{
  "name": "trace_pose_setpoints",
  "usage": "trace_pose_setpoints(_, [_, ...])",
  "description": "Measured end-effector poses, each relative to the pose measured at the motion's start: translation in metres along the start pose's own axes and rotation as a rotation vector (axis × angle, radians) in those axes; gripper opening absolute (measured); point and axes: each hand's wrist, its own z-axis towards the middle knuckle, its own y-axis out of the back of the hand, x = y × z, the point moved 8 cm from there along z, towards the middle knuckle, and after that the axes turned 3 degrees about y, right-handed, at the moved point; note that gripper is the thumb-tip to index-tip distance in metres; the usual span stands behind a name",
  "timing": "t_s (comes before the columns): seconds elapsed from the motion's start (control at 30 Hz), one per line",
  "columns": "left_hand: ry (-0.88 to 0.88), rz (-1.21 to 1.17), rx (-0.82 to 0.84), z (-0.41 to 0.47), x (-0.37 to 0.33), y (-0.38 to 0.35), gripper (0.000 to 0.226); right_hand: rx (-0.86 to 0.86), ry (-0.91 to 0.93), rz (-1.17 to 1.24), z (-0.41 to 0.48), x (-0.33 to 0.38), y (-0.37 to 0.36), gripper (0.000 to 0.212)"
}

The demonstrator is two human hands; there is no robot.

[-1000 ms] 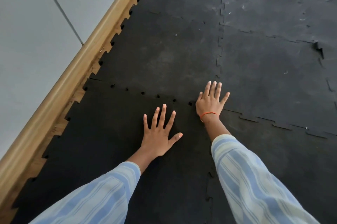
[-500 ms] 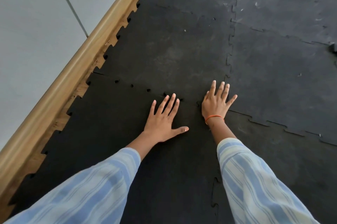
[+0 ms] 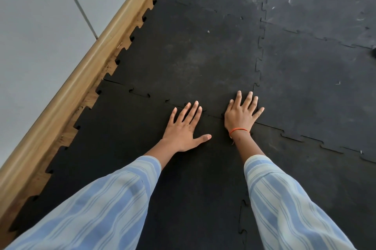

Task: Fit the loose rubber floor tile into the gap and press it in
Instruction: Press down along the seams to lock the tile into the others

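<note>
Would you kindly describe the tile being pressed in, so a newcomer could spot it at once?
Start at the wooden skirting board along the wall on the left. The rubber tile lies right beside it, nearest the person, under the left hand. Unlike its neighbours, its far seam shows open notches where the teeth are not fully seated.

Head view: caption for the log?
Both hands, left hand and right hand, press flat on the rubber tile seam.

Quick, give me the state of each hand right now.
Left hand: open, flat on the rubber floor tile, holding nothing.
Right hand: open, flat across the tile seam, holding nothing.
</note>
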Motion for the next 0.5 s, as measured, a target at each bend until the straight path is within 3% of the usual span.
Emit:
trace_pose_setpoints(0.2, [-0.028,0.001,0.004,-0.003,0.002,0.007,0.092,0.007,0.021,0.066,-0.009,-0.009,0.000,0.052])
trace_pose_setpoints(0.37, [0.265,-0.029,-0.078,-0.015,0.081,0.023,0.100,-0.061,0.019,0.093,-0.023,-0.016,0.000,0.053])
trace_pose_setpoints(0.5, [0.285,-0.015,0.034,-0.011,0.094,0.020,0.109,-0.075,0.009,0.080,-0.020,-0.016,0.000,0.054])
